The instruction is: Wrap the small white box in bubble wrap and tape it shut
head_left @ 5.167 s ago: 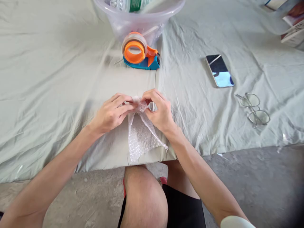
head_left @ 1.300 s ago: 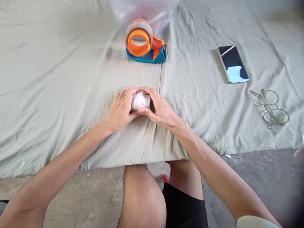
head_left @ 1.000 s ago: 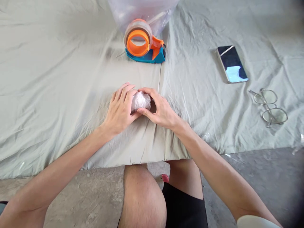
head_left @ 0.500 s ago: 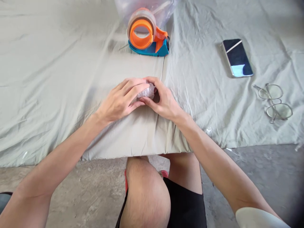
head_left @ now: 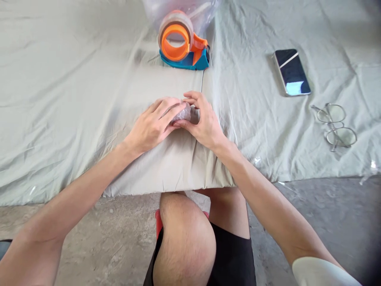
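- Left hand [head_left: 152,124]: fingers curved over the bundle [head_left: 183,114], grasping it.
- Right hand [head_left: 207,124]: thumb and fingers holding its right end.
- Bundle: rounded, shiny, crinkled clear plastic, partly hidden; between the hands, near the cloth's [head_left: 77,99] front edge.

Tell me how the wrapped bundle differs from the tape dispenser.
The wrapped bundle is clear and crinkly, while the tape dispenser is mostly bright orange and blue. The bundle sits between the left hand and the right hand, partly covered; the dispenser stands untouched beyond them. The bundle's visible part looks rounded, whereas the dispenser shows an open ring. Both are at the same pale cloth.
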The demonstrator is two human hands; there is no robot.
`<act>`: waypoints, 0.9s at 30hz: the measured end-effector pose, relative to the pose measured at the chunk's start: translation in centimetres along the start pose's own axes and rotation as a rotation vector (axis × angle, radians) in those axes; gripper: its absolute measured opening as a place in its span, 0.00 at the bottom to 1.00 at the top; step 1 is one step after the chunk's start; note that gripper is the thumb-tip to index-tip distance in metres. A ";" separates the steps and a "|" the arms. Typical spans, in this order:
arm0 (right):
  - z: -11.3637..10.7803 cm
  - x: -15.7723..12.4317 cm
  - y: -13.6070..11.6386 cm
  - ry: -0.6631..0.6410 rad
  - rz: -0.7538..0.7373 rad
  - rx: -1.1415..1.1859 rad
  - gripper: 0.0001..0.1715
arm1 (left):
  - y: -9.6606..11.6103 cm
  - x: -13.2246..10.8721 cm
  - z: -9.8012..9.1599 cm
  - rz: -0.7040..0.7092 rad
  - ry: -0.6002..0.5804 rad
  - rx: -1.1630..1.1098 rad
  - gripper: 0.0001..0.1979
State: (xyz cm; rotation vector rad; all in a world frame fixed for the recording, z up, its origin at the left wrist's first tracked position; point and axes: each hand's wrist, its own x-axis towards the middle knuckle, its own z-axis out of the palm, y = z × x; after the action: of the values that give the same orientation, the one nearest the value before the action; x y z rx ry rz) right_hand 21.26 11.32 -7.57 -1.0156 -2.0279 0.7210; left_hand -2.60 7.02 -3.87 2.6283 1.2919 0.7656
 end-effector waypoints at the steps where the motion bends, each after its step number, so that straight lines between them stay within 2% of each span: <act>1: -0.1 0.0 -0.2 -0.005 0.006 -0.033 0.44 | 0.0 0.0 0.1 -0.004 0.012 -0.007 0.23; 3: -0.8 -0.5 -1.5 -0.044 0.017 -0.108 0.42 | 0.0 0.0 0.2 -0.008 0.034 -0.022 0.22; 6: -2.7 -3.6 -6.2 -0.050 0.005 -0.207 0.41 | -0.2 -0.1 0.3 0.024 0.053 -0.039 0.21; 8: -3.8 -7.4 -10.6 0.022 0.002 -0.208 0.36 | -0.5 -0.2 0.3 0.056 0.065 -0.065 0.23; 10: -4.2 -12.1 -14.5 0.051 -0.001 -0.155 0.32 | -0.9 -0.3 0.3 0.007 0.054 -0.100 0.25; 12: -4.1 -16.8 -16.6 0.135 -0.015 -0.137 0.32 | -1.5 -0.3 0.4 0.015 0.048 -0.176 0.29; 14: -4.1 -20.8 -16.3 0.340 0.029 -0.249 0.33 | -2.0 -0.4 0.5 0.021 0.063 -0.255 0.33; 16: -5.0 -23.8 -14.2 0.574 0.066 -0.469 0.31 | -2.3 -0.5 0.6 0.031 0.093 -0.272 0.31; 18: -6.7 -25.9 -11.4 0.684 0.171 -0.652 0.26 | -2.5 -0.7 0.5 0.057 0.103 -0.211 0.30; 20: -8.9 -27.3 -8.9 0.660 0.255 -0.726 0.23 | -2.6 -0.8 0.3 0.118 0.103 -0.155 0.32; 23: -11.6 -28.8 -6.8 0.509 0.344 -0.812 0.34 | -2.8 -0.9 0.0 0.152 0.090 -0.116 0.35; 25: -12.5 -29.4 -6.2 0.429 0.349 -0.865 0.40 | -3.0 -0.9 0.0 0.160 0.097 -0.087 0.37; 27: -12.7 -29.6 -5.6 0.394 0.312 -0.914 0.39 | -3.0 -0.9 0.0 0.175 0.104 -0.073 0.38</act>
State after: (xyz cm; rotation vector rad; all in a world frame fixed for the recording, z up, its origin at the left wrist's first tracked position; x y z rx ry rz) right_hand 41.36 -14.45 -7.03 -1.8361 -1.8449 -0.3271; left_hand -5.24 8.19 -5.18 2.7013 1.0440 0.9673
